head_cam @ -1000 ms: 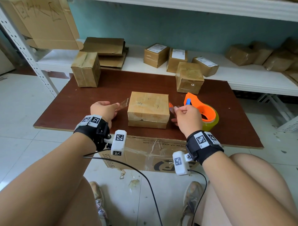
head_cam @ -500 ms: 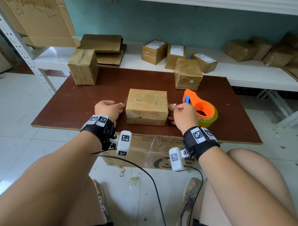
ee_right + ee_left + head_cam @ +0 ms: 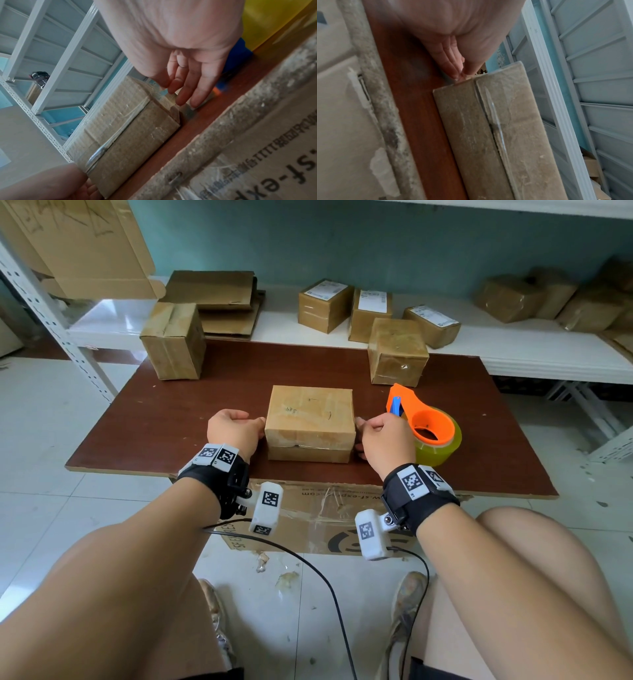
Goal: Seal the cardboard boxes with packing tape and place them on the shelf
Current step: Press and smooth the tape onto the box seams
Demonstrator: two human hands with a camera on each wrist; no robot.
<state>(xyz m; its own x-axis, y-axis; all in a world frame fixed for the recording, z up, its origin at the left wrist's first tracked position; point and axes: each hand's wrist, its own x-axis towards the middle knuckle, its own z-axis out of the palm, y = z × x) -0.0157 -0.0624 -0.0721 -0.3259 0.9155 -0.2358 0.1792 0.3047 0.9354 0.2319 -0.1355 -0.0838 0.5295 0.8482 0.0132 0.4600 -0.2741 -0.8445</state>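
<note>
The cardboard box (image 3: 310,422) is sitting flat on the brown board (image 3: 171,412), near its front edge, with a strip of clear tape (image 3: 123,125) running along the seam of its near face. The left hand (image 3: 234,433) is pressing against the box's left side; in the left wrist view its fingers (image 3: 452,63) are lying straight and close together, their tips touching the box's edge at the board. The right hand (image 3: 385,440) is pressing against the box's right side, and in the right wrist view its fingers (image 3: 187,86) are reaching down, nearly straight and slightly spread, with the tips meeting the taped end of the box. Neither hand is curling round anything.

The orange tape dispenser (image 3: 423,419), with its yellowish roll, is resting on the board just to the right of the right hand, close to its back; whether they are touching cannot be told.

Two more boxes are standing at the far side of the board: one at the far left (image 3: 173,340), one at the far right (image 3: 397,352). Beyond them, the white shelf (image 3: 513,347) is carrying labelled boxes (image 3: 323,302) and a stack of flattened cardboard (image 3: 219,299).
</note>
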